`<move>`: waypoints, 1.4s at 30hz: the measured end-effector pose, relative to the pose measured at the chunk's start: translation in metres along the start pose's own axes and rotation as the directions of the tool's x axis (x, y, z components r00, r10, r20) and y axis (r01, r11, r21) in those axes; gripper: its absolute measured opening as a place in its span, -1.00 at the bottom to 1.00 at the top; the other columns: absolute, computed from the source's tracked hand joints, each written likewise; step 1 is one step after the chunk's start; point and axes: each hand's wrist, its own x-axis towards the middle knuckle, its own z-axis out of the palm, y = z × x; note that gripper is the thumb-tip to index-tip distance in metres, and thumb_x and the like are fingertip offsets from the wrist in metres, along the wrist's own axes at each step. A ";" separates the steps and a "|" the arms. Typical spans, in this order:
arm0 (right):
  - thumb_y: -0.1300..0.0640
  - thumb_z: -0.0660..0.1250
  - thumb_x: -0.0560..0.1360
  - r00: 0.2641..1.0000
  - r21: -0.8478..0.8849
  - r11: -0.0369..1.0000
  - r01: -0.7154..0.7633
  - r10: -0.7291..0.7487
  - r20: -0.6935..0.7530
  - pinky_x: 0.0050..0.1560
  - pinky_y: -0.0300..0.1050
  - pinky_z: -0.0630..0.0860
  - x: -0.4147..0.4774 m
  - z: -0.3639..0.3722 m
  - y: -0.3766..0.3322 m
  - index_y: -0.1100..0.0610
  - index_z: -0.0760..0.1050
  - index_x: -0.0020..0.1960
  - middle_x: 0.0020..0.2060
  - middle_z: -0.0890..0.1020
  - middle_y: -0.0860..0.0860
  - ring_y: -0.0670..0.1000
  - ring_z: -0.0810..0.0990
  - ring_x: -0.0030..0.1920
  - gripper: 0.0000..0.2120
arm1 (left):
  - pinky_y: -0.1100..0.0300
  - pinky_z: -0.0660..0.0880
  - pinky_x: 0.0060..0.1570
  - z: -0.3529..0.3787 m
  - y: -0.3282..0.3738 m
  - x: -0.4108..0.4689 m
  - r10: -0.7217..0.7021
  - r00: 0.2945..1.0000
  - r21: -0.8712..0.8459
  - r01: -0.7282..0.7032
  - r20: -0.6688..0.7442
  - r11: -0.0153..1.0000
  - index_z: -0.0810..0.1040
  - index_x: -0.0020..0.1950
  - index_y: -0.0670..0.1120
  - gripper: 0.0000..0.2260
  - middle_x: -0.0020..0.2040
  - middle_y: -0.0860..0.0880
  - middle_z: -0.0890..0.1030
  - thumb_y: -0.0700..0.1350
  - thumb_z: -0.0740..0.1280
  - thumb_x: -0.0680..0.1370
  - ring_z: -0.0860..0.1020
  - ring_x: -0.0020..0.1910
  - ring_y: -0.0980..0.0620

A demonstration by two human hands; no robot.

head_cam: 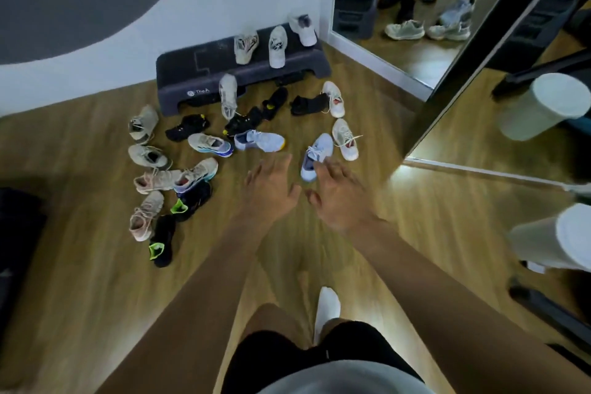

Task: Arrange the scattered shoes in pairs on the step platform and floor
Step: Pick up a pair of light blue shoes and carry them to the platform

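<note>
Step platform [179,70]: bore three pale shoes [277,46] at its right end.
Floor [80,265]: other shoes lay scattered.
Left hand [270,190]: fingers spread, held nothing.
Right hand [339,193]: likewise.

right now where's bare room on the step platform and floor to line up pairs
The step platform is bare on its left half; three pale shoes fill the right. Open floor lies between the white shoes and the mirror. Crowded: the strip before the platform and the left pile.
</note>
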 end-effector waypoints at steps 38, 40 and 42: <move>0.11 0.11 0.59 0.837 0.373 0.750 -0.546 0.506 0.209 0.00 0.03 0.36 0.548 0.446 0.058 0.28 0.44 0.13 0.08 0.54 0.27 0.27 0.53 0.10 -0.72 | -0.04 0.34 0.29 0.361 -0.304 0.559 0.030 0.863 -0.080 0.012 0.504 0.997 0.24 0.45 -0.11 -0.50 0.34 -0.20 0.38 -0.03 0.25 0.55 0.37 0.33 -0.20; 0.04 0.06 0.61 0.792 0.466 0.643 -0.607 0.540 0.286 -0.02 -0.03 0.36 0.582 0.478 0.040 0.28 0.44 0.11 0.10 0.55 0.26 0.26 0.52 0.13 -0.67 | -0.04 0.29 0.33 0.373 -0.342 0.585 0.033 0.864 -0.028 -0.022 0.502 0.999 0.19 0.49 -0.10 -0.48 0.39 -0.19 0.34 -0.04 0.24 0.56 0.32 0.37 -0.19; -0.07 0.05 0.60 0.714 0.539 0.484 -0.689 0.582 0.390 -0.02 -0.10 0.35 0.614 0.504 0.022 0.28 0.47 0.13 0.13 0.57 0.23 0.24 0.52 0.16 -0.56 | -0.03 0.26 0.35 0.379 -0.377 0.610 0.038 0.875 0.032 -0.061 0.482 0.998 0.17 0.50 -0.08 -0.48 0.43 -0.15 0.33 -0.07 0.23 0.57 0.30 0.40 -0.17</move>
